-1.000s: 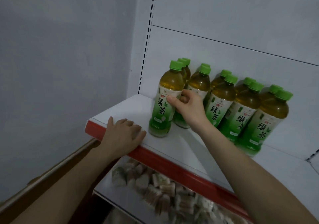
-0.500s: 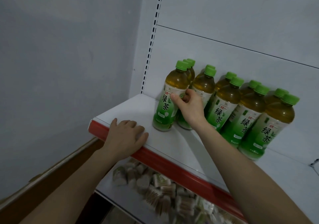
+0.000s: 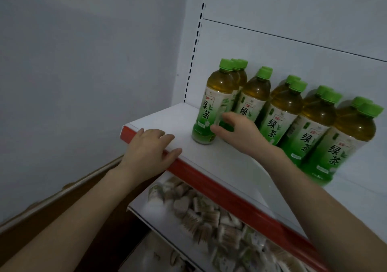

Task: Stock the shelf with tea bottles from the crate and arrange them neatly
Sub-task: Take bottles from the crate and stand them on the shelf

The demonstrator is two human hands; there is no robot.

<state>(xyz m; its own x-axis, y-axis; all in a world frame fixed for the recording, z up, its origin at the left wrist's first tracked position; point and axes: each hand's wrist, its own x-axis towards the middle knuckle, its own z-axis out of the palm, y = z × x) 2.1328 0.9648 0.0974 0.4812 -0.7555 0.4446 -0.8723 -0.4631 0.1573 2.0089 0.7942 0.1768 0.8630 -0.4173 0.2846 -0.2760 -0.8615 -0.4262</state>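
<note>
Tea bottle [image 3: 211,108] stands at the right hand's [image 3: 238,133] loose fingertips; left hand [image 3: 148,150] lies flat on shelf [image 3: 209,158].

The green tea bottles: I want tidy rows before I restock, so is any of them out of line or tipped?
All stand upright, none tipped or spilled. The leftmost front bottle stands a little ahead of its row. The right hand is at its base, fingers apart. The left hand rests on the shelf edge.

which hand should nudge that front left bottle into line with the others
Right. The right hand is already open at the lower side of the front left bottle, fingers against it. The left hand rests flat on the shelf edge, apart from any bottle.
</note>
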